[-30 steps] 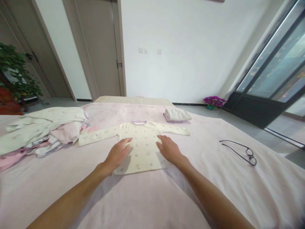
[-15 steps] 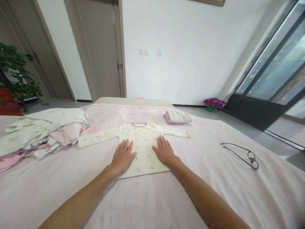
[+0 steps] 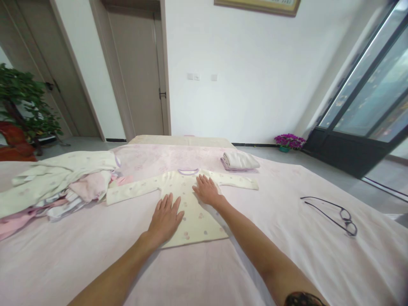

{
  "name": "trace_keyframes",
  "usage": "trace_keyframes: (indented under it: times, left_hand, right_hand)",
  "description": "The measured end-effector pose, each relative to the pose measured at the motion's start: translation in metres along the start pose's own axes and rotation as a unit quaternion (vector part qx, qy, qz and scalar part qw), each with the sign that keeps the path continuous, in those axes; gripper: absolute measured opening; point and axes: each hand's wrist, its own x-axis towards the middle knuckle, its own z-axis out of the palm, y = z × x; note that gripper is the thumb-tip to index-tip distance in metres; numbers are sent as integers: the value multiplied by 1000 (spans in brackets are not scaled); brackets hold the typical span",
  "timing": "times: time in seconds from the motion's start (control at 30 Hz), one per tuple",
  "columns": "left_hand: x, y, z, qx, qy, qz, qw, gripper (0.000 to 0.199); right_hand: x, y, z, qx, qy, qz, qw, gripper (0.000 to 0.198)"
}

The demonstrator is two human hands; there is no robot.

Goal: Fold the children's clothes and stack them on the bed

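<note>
A cream long-sleeved child's shirt (image 3: 188,212) with small printed motifs and a lilac neckband lies spread out, sleeves stretched to both sides. The neck points away from me, and the hem is on my side. My left hand (image 3: 165,219) rests flat on the shirt's left edge, below the left armpit, fingers apart. My right hand (image 3: 206,190) lies on the upper chest at the right, fingers extended. Neither hand grips the cloth.
The shirt is on a pink bedspread (image 3: 197,280). A heap of clothes (image 3: 86,182) lies at the left. Folded garments (image 3: 240,161) are stacked beyond the right sleeve. Black-framed glasses (image 3: 346,214) lie at the right. Purple flowers (image 3: 290,141) stand on the floor beyond.
My right hand has slid up the shirt and inward, from its right side to the upper chest. My left hand stays at the left edge. The view has tilted up slightly.
</note>
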Motion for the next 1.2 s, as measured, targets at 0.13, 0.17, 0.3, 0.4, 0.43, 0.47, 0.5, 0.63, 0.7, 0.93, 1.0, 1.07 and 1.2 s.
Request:
trace_keyframes:
  times: [0.13,0.17,0.3,0.4,0.43,0.47,0.5,0.63,0.7,0.93,1.0,1.07,1.2]
  left_hand:
    - [0,0,0,2,4,2,1000,58]
    - [-1,0,-1,1,5,1,1000,58]
    - [-1,1,-2,-5,8,-1,1000,57]
    - [0,1,0,-8,10,2,1000,57]
    - [0,0,1,-9,11,3,1000,57]
    - [0,0,2,-10,13,4,1000,57]
    - [0,0,2,-12,14,4,1000,57]
    - [0,0,3,-16,17,2,1000,57]
    - [-1,0,3,-18,14,1,1000,57]
    - [0,2,-2,-26,6,-3,1000,56]
    - [0,2,-5,-28,2,-5,1000,56]
    - [0,3,-8,-29,-2,-7,1000,56]
    - [0,4,-9,-35,1,-10,999,56]
  right_hand:
    - [33,14,17,6,-40,36,999,70]
    - [39,20,20,6,-42,44,998,71]
    - [58,40,25,7,-46,76,996,71]
    - [68,49,25,7,-50,94,994,71]
    - [70,50,24,7,-50,99,994,71]
    - [72,50,24,6,-48,104,993,71]
    - [74,49,24,5,-43,110,993,71]
    - [77,35,29,-3,-6,120,993,69]
    - [77,29,32,-4,0,108,994,69]
    - [80,30,30,-12,17,134,991,69]
    - [81,22,27,-19,46,143,988,68]
    - [81,8,26,-27,98,93,990,63]
    - [80,-27,27,-9,156,-108,982,56]
